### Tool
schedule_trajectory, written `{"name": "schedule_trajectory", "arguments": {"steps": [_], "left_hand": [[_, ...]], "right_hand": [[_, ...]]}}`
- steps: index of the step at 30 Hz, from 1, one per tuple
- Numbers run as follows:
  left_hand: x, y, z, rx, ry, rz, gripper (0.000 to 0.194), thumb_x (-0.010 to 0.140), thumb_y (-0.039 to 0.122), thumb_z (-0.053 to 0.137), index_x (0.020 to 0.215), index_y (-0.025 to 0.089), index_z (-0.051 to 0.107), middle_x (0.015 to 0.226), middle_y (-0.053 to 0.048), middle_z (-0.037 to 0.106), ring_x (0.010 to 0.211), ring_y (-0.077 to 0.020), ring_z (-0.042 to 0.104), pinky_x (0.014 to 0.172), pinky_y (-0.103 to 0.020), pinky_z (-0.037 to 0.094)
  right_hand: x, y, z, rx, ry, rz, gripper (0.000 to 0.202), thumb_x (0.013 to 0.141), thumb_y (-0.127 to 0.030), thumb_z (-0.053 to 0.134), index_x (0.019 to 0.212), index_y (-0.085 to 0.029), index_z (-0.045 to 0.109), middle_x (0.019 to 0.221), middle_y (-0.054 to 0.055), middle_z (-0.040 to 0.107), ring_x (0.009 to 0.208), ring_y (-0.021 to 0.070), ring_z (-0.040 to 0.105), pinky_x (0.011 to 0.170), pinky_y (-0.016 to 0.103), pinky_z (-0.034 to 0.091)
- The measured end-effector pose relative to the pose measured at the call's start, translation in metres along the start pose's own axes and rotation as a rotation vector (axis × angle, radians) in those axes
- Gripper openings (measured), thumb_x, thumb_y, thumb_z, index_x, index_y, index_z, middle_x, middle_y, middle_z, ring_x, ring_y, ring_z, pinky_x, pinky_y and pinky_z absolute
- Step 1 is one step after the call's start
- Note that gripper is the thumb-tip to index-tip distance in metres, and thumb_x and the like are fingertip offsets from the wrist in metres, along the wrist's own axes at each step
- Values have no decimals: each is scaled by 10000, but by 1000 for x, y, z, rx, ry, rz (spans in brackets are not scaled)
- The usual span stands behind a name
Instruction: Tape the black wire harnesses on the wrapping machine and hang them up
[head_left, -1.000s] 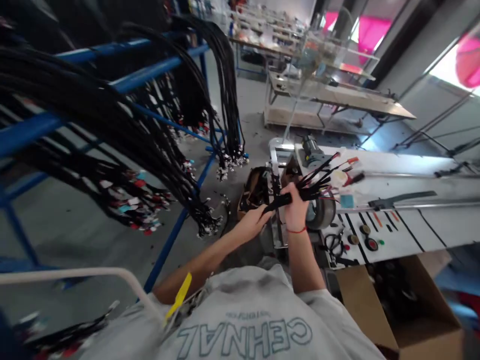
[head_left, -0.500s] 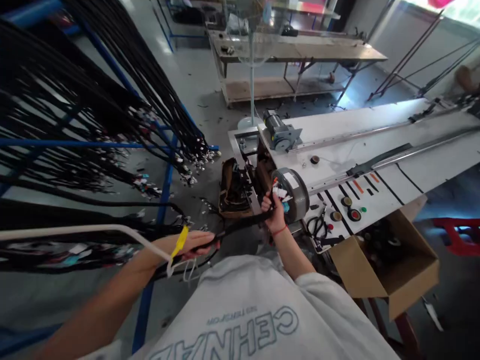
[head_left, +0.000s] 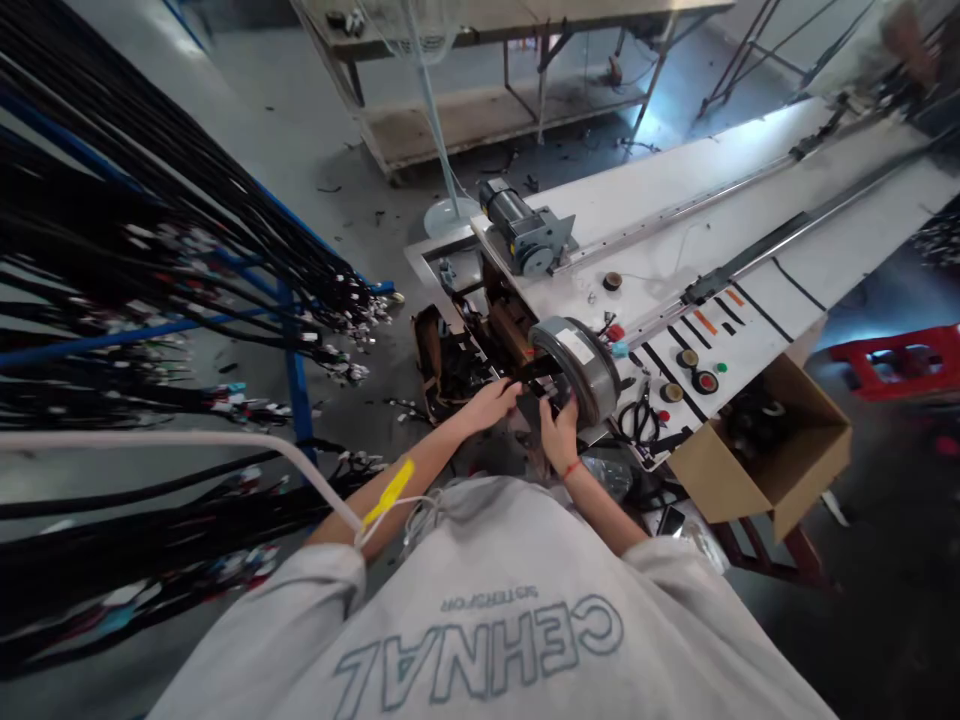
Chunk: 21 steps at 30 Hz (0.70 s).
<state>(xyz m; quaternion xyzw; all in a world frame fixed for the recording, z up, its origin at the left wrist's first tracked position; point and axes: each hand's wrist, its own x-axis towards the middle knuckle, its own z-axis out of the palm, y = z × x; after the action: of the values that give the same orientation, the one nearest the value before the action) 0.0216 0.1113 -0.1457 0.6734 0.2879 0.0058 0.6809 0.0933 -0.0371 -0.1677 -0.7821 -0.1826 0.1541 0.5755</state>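
Note:
A black wire bundle (head_left: 537,370) runs through the opening of a grey ring-shaped spool (head_left: 589,375) at the end of the white bench, its white, red and teal connectors (head_left: 616,340) showing on the far side. My left hand (head_left: 496,402) is closed on the bundle at the near side of the ring. Just to its right, my right hand (head_left: 559,430) has its fingers curled against the lower rim of the ring; what lies between them is too dark to make out.
A motor (head_left: 517,225) sits on the white bench (head_left: 630,220), with tape rolls, black strips and scissors (head_left: 639,420) near its front edge. Blue racks (head_left: 296,390) of hanging harnesses stand left. An open cardboard box (head_left: 727,480) is at right. A person's arm (head_left: 907,45) shows far right.
My left hand has moved right, up to the ring. The connectors have left my right hand and now show beyond the ring. The view has shifted.

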Motion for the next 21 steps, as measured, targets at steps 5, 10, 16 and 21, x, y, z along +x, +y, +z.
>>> {"name": "schedule_trajectory", "arguments": {"steps": [5, 10, 16, 21], "left_hand": [[59, 46, 12, 291, -130, 165, 225, 913, 327, 517, 738, 187, 509, 627, -5, 571, 603, -147, 519, 621, -266, 419], [47, 42, -11, 531, -194, 301, 219, 952, 310, 446, 908, 168, 606, 674, -19, 607, 628, -172, 574, 655, -271, 433], [20, 20, -26, 503, -43, 286, 175, 942, 287, 477, 924, 170, 605, 768, -36, 650, 717, -183, 610, 717, -273, 446], [14, 7, -11, 429, -111, 231, 143, 917, 268, 517, 813, 189, 575, 709, -27, 638, 645, -179, 585, 688, -279, 439]], "right_hand": [[-9, -7, 0, -405, -82, -227, 442, 890, -222, 489, 1318, -115, 512, 1468, 233, 381, 1409, 295, 312, 1144, 517, 283], [37, 0, 5, -409, -150, -154, 69, 795, -199, 629, 767, -208, 567, 1142, 134, 617, 1148, 270, 533, 1030, 439, 409], [19, -1, -4, -327, -158, -159, 76, 799, -162, 504, 785, -231, 476, 859, 56, 607, 798, 201, 585, 787, 330, 475], [30, -26, 7, -336, -194, -220, 61, 857, -190, 466, 865, -236, 505, 809, 27, 601, 783, 195, 594, 779, 318, 476]]}}
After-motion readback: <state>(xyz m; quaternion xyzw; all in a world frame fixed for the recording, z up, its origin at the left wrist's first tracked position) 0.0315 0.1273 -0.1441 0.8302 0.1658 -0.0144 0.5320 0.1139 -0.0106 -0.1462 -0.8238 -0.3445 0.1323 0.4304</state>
